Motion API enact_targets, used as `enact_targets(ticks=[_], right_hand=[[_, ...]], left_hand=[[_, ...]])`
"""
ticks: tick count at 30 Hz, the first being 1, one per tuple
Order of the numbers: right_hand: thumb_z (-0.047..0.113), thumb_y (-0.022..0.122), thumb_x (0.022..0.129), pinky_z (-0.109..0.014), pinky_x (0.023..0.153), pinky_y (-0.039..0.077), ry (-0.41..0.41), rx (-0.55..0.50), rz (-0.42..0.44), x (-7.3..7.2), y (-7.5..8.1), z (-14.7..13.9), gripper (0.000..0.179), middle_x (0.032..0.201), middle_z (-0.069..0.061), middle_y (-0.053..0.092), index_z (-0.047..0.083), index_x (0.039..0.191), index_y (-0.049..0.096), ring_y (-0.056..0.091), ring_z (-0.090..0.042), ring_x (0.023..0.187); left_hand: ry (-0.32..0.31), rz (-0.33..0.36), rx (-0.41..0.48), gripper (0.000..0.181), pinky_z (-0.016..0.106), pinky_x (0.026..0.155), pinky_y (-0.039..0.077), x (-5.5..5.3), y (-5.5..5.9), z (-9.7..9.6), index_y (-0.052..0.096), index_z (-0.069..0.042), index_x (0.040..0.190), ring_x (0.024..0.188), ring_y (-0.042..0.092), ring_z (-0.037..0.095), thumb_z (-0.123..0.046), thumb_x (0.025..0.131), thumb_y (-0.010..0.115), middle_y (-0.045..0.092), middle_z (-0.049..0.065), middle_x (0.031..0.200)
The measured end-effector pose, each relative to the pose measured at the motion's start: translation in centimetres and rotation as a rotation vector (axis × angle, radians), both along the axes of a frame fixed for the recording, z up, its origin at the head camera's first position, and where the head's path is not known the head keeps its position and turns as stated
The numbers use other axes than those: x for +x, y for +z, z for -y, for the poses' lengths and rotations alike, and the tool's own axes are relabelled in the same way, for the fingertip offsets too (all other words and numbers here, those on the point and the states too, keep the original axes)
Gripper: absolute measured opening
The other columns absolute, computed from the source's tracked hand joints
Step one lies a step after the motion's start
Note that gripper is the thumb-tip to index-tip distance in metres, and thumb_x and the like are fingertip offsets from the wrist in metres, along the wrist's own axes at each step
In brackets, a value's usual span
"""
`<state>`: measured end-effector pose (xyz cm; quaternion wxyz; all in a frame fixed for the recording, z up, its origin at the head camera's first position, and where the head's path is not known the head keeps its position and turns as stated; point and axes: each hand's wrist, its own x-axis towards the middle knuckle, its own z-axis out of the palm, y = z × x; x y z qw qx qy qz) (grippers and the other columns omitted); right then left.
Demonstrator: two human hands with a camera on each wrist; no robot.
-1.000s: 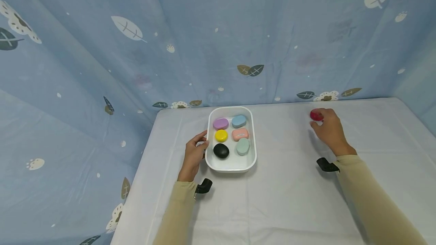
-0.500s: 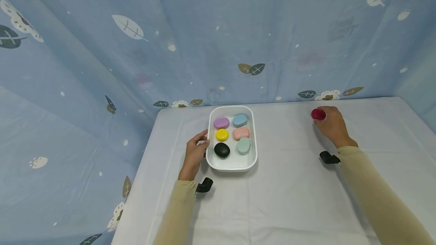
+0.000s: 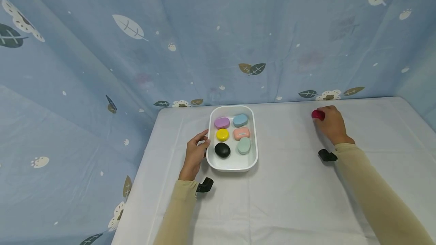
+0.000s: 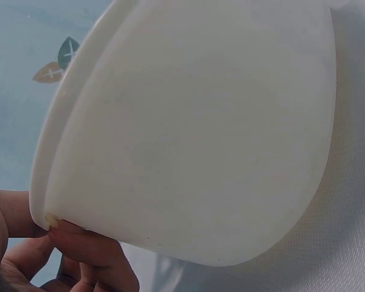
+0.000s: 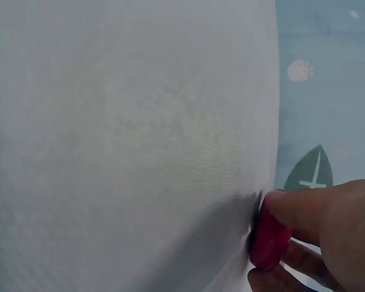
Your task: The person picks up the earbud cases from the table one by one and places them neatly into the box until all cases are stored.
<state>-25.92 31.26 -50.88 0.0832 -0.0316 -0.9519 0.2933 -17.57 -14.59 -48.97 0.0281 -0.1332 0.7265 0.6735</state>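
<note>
A white tray point(image 3: 232, 164) with a raised rim sits left of the middle of the table. It holds soap bars: purple point(image 3: 222, 123), blue point(image 3: 240, 120), yellow point(image 3: 222, 134), pink point(image 3: 241, 133), black point(image 3: 222, 150) and pale green point(image 3: 243, 145). My left hand point(image 3: 195, 155) grips the tray's left rim; in the left wrist view its fingers point(image 4: 97, 249) meet the lip. Over at the back right, my right hand point(image 3: 331, 124) pinches a red soap bar point(image 3: 318, 115) between thumb and fingers. The right wrist view shows this red bar point(image 5: 270, 238) edge-on, right by the white cloth.
White cloth point(image 3: 282, 196) covers the table. Behind and to the left hangs a blue curtain point(image 3: 190, 29) with leaf prints, meeting the table's back edge just beyond the red bar. Each wrist carries a black camera mount point(image 3: 205, 185).
The red soap bar tipped to show its broad face half a second ago, and now it shows less of it. My right hand shifted only slightly. The left hand and tray stayed put.
</note>
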Motion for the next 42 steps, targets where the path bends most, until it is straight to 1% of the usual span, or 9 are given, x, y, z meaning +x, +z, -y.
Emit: enact_targets(ticks=[4,6,10,17,20,27,35,38,42], right_hand=[[-0.006,0.068,0.096,-0.071,0.107,0.043,-0.011,0.012,0.018,0.0,0.1,0.3,0.043,0.137,-0.044,0.044,-0.021,0.134,0.056,0.046,-0.061,0.126],[-0.006,0.067,0.095,-0.071,0.108,0.043,-0.012,0.016,0.028,0.0,0.1,0.3,0.043,0.137,-0.043,0.045,-0.021,0.134,0.056,0.046,-0.061,0.126],[-0.006,0.067,0.096,-0.071,0.108,0.043,0.007,0.012,0.044,0.2,0.0,0.3,0.043,0.137,-0.044,0.047,-0.022,0.134,0.055,0.047,-0.06,0.125],[-0.006,0.068,0.096,-0.071,0.107,0.044,0.028,0.006,0.108,0.9,0.4,0.6,0.046,0.137,-0.043,0.049,-0.019,0.137,0.053,0.048,-0.059,0.124],[-0.006,0.07,0.096,-0.071,0.107,0.044,0.041,0.001,0.122,1.3,0.6,0.9,0.047,0.136,-0.042,0.049,-0.019,0.137,0.052,0.047,-0.058,0.123],[-0.004,0.074,0.094,-0.071,0.104,0.046,0.094,-0.001,0.115,2.3,0.7,1.7,0.048,0.135,-0.041,0.051,-0.018,0.136,0.054,0.05,-0.058,0.122],[-0.001,0.076,0.094,-0.069,0.103,0.048,0.172,-0.034,0.129,3.9,0.7,4.1,0.052,0.138,-0.039,0.051,-0.014,0.139,0.054,0.051,-0.057,0.124],[0.0,0.076,0.094,-0.067,0.103,0.049,0.201,-0.058,0.119,4.6,1.1,5.4,0.052,0.14,-0.038,0.051,-0.013,0.14,0.054,0.053,-0.056,0.124],[-0.004,0.076,0.093,-0.064,0.102,0.052,0.256,-0.086,0.054,5.5,2.3,7.4,0.051,0.137,-0.035,0.054,-0.013,0.139,0.055,0.057,-0.052,0.121]], left_hand=[[0.001,0.006,0.001,0.045,0.03,0.071,0.058,0.0,0.2,0.0,0.058,-0.007,0.152,0.097,0.059,0.025,-0.005,0.107,0.059,0.052,0.012,0.126],[0.003,0.01,0.004,0.045,0.029,0.071,0.057,0.0,0.2,-0.1,0.059,-0.008,0.151,0.097,0.058,0.024,-0.005,0.106,0.059,0.052,0.012,0.126],[0.004,0.01,0.007,0.044,0.027,0.07,0.056,0.0,0.2,-0.1,0.061,-0.01,0.15,0.096,0.058,0.023,-0.005,0.106,0.06,0.052,0.012,0.126],[0.005,0.002,0.004,0.043,0.025,0.068,0.056,0.1,0.0,0.0,0.062,-0.01,0.149,0.094,0.058,0.023,-0.004,0.106,0.059,0.053,0.013,0.124],[0.004,-0.003,0.002,0.043,0.026,0.068,0.056,0.1,0.0,0.0,0.062,-0.009,0.149,0.095,0.058,0.024,-0.004,0.106,0.059,0.053,0.013,0.125],[0.006,-0.005,0.013,0.044,0.027,0.069,0.057,0.0,0.0,-0.1,0.063,-0.011,0.148,0.094,0.059,0.024,-0.003,0.105,0.06,0.053,0.012,0.123],[0.002,0.001,-0.004,0.044,0.027,0.069,0.056,0.2,0.0,0.1,0.062,-0.009,0.149,0.097,0.057,0.025,-0.003,0.106,0.058,0.052,0.014,0.125],[-0.003,0.0,-0.001,0.044,0.028,0.07,0.056,0.1,-0.1,0.1,0.061,-0.009,0.149,0.096,0.057,0.025,-0.004,0.106,0.059,0.052,0.014,0.126],[-0.002,-0.002,0.0,0.043,0.027,0.069,0.056,0.1,-0.1,0.1,0.062,-0.009,0.149,0.093,0.058,0.023,-0.004,0.106,0.059,0.053,0.013,0.125]])
